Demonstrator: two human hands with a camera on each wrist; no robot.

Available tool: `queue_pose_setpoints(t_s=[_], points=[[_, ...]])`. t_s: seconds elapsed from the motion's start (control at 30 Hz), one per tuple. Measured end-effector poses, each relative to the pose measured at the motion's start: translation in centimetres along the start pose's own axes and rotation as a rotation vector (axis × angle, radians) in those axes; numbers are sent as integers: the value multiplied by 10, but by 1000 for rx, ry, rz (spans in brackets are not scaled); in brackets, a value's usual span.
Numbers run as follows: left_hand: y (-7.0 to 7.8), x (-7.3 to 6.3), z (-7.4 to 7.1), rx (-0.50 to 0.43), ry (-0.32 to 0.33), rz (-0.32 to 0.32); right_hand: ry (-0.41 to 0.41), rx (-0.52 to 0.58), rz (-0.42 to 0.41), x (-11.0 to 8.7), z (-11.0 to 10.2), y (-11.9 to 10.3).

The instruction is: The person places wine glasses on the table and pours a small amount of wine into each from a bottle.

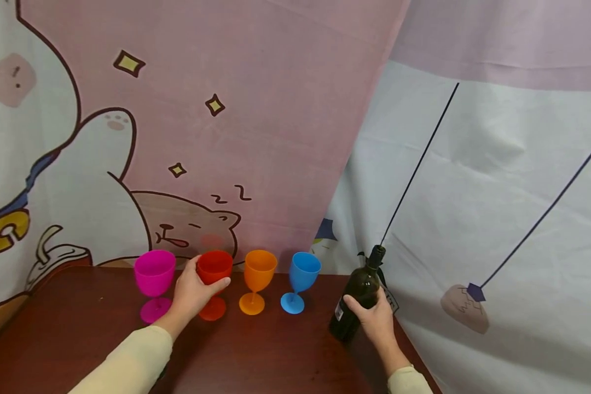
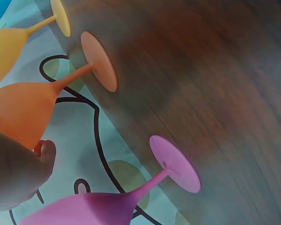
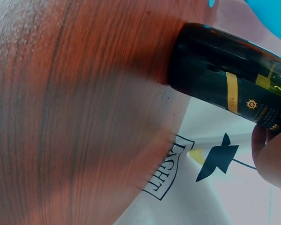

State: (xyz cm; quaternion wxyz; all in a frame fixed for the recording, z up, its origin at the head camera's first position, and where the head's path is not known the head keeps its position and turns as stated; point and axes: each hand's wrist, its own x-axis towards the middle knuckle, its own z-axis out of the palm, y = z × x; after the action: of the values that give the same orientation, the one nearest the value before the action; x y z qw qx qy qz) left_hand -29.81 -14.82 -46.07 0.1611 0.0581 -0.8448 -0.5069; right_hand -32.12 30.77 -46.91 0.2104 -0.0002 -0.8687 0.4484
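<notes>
Left grip (image 1: 194, 290) grasping red stemmed plastic goblet (image 1: 215, 265), 2nd from left of 4, far side. Right grip (image 1: 376, 320) around dark-green glass bottle (image 1: 363, 282), far right. Reddish-brown wood-grain worktop (image 1: 256, 355); pink-and-white cartoon-print fabric (image 1: 285, 137) behind.

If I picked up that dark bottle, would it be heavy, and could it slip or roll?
The bottle looks like glass, so it may feel heavy for its size. Its shiny surface could be slippery, even with the right hand gripping it. Its body is round, so it would probably roll if it tipped over.
</notes>
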Motion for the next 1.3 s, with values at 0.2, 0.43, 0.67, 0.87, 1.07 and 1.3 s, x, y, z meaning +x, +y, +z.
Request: queue_pose_setpoints(t_s=[0.2, 0.43, 0.67, 0.87, 1.07, 1.3], points=[[-1, -17, -8, 10, -29, 43, -8, 0, 7, -1, 0, 0], [3, -39, -17, -28, -116, 46, -3, 8, 4, 1, -1, 0], [10, -60, -10, -93, -184, 36, 1, 16, 3, 2, -1, 2], [20, -73, 8, -152, -225, 20, -7, 26, 10, 2, 1, 3], [29, -81, 23, -202, -255, 36, -10, 49, 17, 4, 1, 1], [32, -84, 29, -197, -260, 53, -39, 50, 21, 4, -2, 1]])
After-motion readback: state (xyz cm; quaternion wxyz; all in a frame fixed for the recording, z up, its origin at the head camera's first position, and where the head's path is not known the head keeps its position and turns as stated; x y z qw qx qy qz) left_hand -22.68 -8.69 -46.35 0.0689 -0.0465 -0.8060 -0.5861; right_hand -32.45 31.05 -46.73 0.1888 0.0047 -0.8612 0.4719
